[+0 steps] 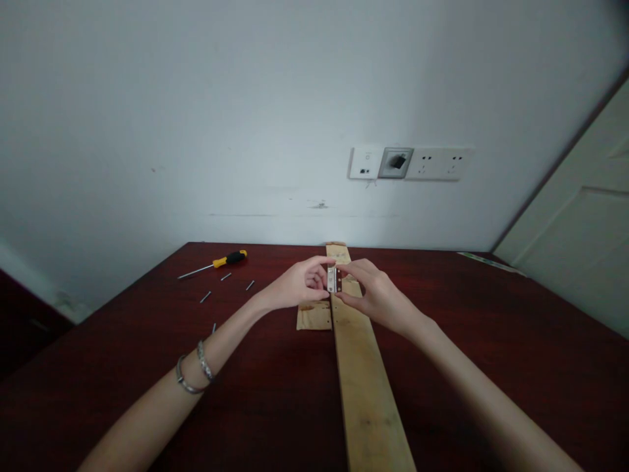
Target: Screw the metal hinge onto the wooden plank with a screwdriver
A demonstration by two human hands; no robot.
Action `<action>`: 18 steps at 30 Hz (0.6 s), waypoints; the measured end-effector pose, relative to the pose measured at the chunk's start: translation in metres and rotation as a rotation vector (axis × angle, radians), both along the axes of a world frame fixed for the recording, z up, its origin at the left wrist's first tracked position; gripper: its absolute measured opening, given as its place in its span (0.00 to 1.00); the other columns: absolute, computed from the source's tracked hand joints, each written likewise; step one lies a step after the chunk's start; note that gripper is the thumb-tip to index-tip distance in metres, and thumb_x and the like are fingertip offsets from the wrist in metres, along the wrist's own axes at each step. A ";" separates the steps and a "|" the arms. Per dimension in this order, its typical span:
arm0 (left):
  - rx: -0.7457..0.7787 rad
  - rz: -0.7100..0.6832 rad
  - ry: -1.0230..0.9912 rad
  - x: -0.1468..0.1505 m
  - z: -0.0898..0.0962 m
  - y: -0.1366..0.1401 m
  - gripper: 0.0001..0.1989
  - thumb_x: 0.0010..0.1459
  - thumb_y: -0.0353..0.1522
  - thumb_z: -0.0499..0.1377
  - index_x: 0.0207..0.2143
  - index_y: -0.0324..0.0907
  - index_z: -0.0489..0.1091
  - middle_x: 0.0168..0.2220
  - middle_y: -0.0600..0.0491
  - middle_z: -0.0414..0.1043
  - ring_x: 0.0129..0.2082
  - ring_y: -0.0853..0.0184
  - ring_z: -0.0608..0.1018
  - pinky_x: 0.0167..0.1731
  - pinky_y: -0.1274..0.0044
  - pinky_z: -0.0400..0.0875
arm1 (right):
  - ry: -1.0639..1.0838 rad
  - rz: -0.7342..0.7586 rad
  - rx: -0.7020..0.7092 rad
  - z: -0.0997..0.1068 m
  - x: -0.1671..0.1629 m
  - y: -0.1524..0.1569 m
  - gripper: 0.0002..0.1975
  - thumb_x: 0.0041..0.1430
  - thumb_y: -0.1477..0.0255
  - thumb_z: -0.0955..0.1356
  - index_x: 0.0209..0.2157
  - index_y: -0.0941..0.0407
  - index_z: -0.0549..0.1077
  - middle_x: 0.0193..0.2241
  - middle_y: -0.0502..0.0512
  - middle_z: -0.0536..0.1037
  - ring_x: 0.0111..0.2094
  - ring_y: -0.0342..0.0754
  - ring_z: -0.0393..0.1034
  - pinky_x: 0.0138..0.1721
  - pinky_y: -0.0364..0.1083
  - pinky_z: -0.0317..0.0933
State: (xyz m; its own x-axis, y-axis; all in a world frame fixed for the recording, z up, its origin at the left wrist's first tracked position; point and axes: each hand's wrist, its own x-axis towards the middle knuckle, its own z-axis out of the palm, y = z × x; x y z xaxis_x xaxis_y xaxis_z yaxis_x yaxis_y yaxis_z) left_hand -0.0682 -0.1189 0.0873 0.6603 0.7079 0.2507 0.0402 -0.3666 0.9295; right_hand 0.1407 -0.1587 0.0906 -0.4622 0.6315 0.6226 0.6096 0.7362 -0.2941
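Note:
A small silvery metal hinge (334, 280) with screw holes is held between my two hands, over the wooden boards. My left hand (309, 282) pinches its left side with thumb and forefinger, the other fingers curled. On its right side, my right hand (368, 288) grips the top and bottom edges between fingers and thumb. Beneath runs a long wooden board (366, 393), stretching from the near edge toward the wall. A short wooden piece (314, 318) lies against the long board's left side, partly hidden by my left hand.
A yellow and black screwdriver (221, 262) lies at the back left of the dark red table (442, 367). Several screws, one a screw (205, 297) near my left forearm, are scattered there. A white wall with sockets (437, 164) stands behind; a thin strip (491, 263) lies back right.

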 end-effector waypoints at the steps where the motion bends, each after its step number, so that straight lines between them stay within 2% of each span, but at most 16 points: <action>1: 0.009 0.010 -0.004 -0.001 -0.002 0.001 0.31 0.48 0.24 0.64 0.55 0.39 0.61 0.33 0.57 0.65 0.32 0.74 0.71 0.36 0.76 0.68 | -0.013 -0.006 -0.003 0.000 -0.001 0.000 0.21 0.54 0.74 0.71 0.50 0.58 0.70 0.44 0.63 0.76 0.48 0.56 0.69 0.48 0.55 0.67; 10: 0.011 0.053 0.002 -0.004 -0.014 0.002 0.30 0.48 0.27 0.63 0.55 0.35 0.62 0.34 0.55 0.67 0.34 0.73 0.72 0.39 0.74 0.69 | -0.035 -0.014 -0.014 -0.006 -0.006 0.004 0.18 0.52 0.75 0.72 0.46 0.58 0.71 0.41 0.60 0.76 0.46 0.54 0.69 0.48 0.54 0.66; 18: 0.010 0.030 0.028 -0.002 -0.019 0.000 0.27 0.49 0.28 0.64 0.53 0.35 0.66 0.33 0.54 0.67 0.33 0.72 0.71 0.38 0.74 0.70 | -0.062 -0.035 -0.097 -0.009 -0.005 0.003 0.20 0.52 0.74 0.72 0.48 0.59 0.71 0.42 0.62 0.76 0.47 0.55 0.68 0.49 0.54 0.66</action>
